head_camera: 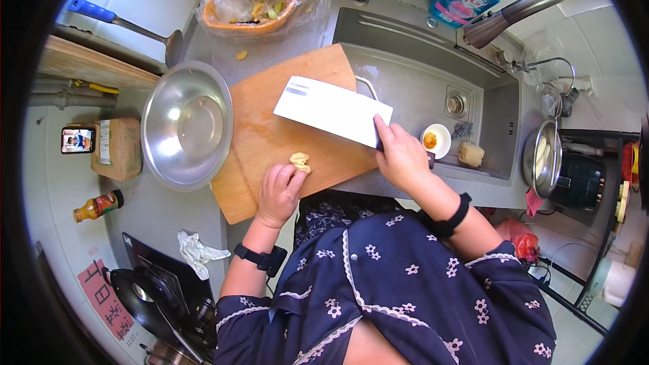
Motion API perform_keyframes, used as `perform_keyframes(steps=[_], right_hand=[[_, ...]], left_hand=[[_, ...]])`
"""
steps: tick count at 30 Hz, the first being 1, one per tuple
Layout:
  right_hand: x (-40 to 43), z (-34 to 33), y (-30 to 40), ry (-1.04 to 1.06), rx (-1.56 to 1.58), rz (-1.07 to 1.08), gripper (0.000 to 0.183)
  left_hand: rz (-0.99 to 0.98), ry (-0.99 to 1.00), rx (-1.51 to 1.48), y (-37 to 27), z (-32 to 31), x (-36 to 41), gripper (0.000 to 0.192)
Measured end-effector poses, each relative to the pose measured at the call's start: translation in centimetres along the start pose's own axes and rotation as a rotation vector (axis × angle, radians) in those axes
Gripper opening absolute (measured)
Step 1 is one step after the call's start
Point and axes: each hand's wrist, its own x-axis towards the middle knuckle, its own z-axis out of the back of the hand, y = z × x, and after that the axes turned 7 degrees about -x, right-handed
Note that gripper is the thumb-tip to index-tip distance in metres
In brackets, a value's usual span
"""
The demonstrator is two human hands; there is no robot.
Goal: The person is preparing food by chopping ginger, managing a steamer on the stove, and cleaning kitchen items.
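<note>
My right hand (404, 155) grips the dark handle of a wide-bladed kitchen cleaver (332, 110). Its broad blade is held flat over a wooden cutting board (253, 111), gleaming white in the light. Near the board's front edge, the fingertips of my left hand (279, 190) hold a small piece of pale yellow ginger (299, 158). The ginger lies a short way in front of the blade, apart from it. Part of the board is hidden beneath the cleaver.
A steel bowl (167, 149) stands left of the board, and a sink (395, 68) holding a small white bowl (442, 136) lies right. Behind is an orange basket (230, 25) in plastic. A sauce bottle (99, 206) and black wok (137, 289) are at left.
</note>
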Motion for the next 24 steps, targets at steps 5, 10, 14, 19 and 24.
perform_keyframes(steps=[5,10,14,19,24], right_hand=[[1.5,-4.1,0.2,-0.066,-0.05,0.106,0.054],[2.2,-2.9,2.4,-0.079,-0.225,0.141,0.053],[3.9,-1.5,5.0,0.14,0.697,0.364,0.059],[5.6,-0.8,7.2,0.649,1.405,0.325,0.046],[5.8,-1.0,7.3,0.635,1.214,0.153,0.028]], left_hand=[[0.114,-0.006,-0.083,0.9,-0.1,0.9,0.028],[0.826,-0.199,-1.375,2.4,0.5,0.6,0.027],[0.911,-0.073,-1.906,1.1,4.1,2.9,0.031],[0.795,0.026,-2.061,0.7,5.2,3.5,0.028],[0.897,-0.167,-1.865,0.7,4.7,2.5,0.026]])
